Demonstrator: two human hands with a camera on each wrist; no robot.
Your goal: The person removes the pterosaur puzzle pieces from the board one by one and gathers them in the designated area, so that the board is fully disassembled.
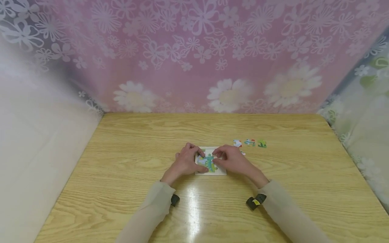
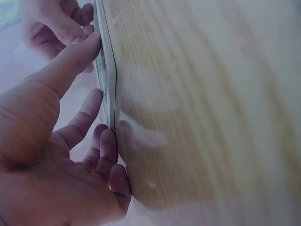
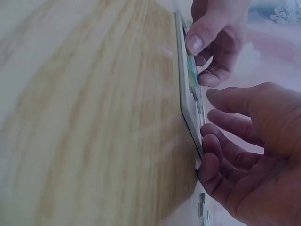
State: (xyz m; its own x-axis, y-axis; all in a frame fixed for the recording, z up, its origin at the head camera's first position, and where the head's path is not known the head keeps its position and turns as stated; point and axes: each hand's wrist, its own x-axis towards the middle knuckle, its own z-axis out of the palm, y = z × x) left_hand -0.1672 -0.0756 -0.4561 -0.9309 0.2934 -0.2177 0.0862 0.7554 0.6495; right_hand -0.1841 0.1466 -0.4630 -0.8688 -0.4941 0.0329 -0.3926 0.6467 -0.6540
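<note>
A small light puzzle tray (image 1: pixel 221 172) lies on the table with joined pieces (image 1: pixel 209 162) showing a green dinosaur on its left and middle. My left hand (image 1: pixel 186 161) spans the tray's left side, thumb and forefinger resting on the pieces, the other fingertips against the tray's edge (image 2: pixel 112 94). At the tray's right side, my right hand (image 1: pixel 233 161) has its thumb and forefinger over the pieces; in the right wrist view the right hand (image 3: pixel 256 146) shows nothing between these fingertips. Its lower fingers touch the tray's edge (image 3: pixel 184 101).
Behind and right of the tray lie several loose pieces: a whitish one (image 1: pixel 237 143), one with red and blue (image 1: pixel 250 142) and a green one (image 1: pixel 262 143). Another is partly hidden by my right hand. Flowered cloth (image 1: pixel 182 67) hangs behind the wooden table (image 1: pixel 136 135).
</note>
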